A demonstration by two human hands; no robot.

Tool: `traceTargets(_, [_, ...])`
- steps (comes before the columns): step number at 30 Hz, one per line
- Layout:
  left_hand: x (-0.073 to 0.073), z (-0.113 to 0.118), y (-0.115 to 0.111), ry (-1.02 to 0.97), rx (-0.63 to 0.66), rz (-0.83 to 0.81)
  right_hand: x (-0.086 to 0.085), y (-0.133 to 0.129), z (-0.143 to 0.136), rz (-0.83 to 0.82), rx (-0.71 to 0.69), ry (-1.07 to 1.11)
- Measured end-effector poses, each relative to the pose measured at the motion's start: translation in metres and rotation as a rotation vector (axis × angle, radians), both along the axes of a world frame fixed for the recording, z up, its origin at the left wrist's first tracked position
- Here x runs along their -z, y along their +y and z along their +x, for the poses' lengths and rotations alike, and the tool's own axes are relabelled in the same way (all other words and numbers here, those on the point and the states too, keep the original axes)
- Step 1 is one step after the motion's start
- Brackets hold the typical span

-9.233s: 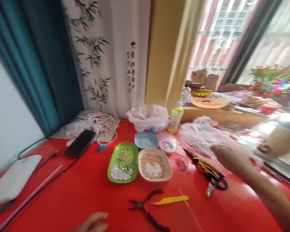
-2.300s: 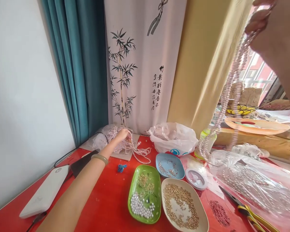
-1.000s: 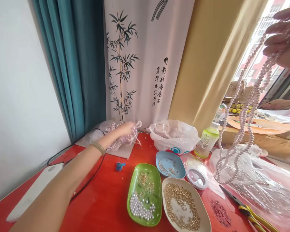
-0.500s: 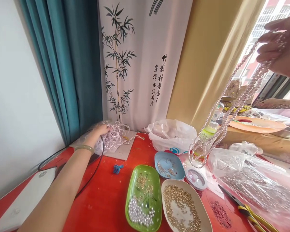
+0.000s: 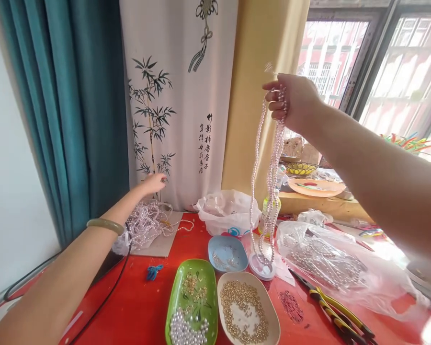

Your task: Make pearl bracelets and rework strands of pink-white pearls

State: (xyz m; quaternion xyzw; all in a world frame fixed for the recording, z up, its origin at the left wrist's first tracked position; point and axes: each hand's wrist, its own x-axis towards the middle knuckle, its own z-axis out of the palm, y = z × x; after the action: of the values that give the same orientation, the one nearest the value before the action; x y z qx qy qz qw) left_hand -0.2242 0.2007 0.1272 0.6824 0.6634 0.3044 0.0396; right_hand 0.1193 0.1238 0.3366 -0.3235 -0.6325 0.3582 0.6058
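My right hand (image 5: 285, 100) is raised in front of the gold curtain, its fingers closed round several strands of pinkish pearl beads (image 5: 271, 177). The strands hang in long loops, their lower ends over a small round white dish (image 5: 262, 267). My left hand (image 5: 153, 183), with a pale bangle on the wrist, hovers above a tangled heap of similar pearl strands (image 5: 147, 223). Its fingers are loosely bent and slightly apart, and I see nothing in them. The heap lies on a grey board (image 5: 168, 247), partly behind my left forearm.
A green tray (image 5: 172, 297), a cream tray (image 5: 275, 318) and a blue dish (image 5: 215, 243) hold loose beads. Behind stands a white plastic bag (image 5: 226, 215). Bagged beads (image 5: 323, 256) and yellow-black pliers (image 5: 334, 306) lie to the right. A black cable (image 5: 109, 293) crosses the left side.
My left hand has risen off the pearl heap. My right hand has come further into view with the hanging strands, nearer the middle. The view has turned to the right.
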Motion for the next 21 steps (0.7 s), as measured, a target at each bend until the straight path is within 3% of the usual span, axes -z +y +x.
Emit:
traceTargets(3, [-0.037,0.057,-0.028,-0.108,0.192,0.085,0.0,-0.015,-0.015,0.014,-0.11,-0.012])
traceTargets(6, [-0.068,0.112,-0.072,-0.589,0.645,0.116,0.014,-0.029,-0.031,-0.013,-0.192,-0.056])
traceTargets(9, [-0.086,0.15,-0.113,-0.882,0.96,-0.009,0.034,-0.043,-0.044,-0.025,-0.269,-0.145])
traceTargets(11, [-0.09,0.162,-0.133,-0.942,1.068,-0.12,0.046,-0.051,-0.048,-0.02,-0.323,-0.191])
traceTargets(13, [-0.088,0.165,-0.146,-0.952,1.073,-0.176,0.055,-0.058,-0.049,-0.02,-0.379,-0.203])
traceTargets(15, [-0.082,0.163,-0.153,-0.953,1.001,-0.183,0.059,-0.064,-0.046,-0.029,-0.441,-0.185])
traceTargets(21, [-0.076,0.151,-0.157,-1.004,0.851,-0.162,0.056,-0.066,-0.032,-0.059,-0.499,-0.278])
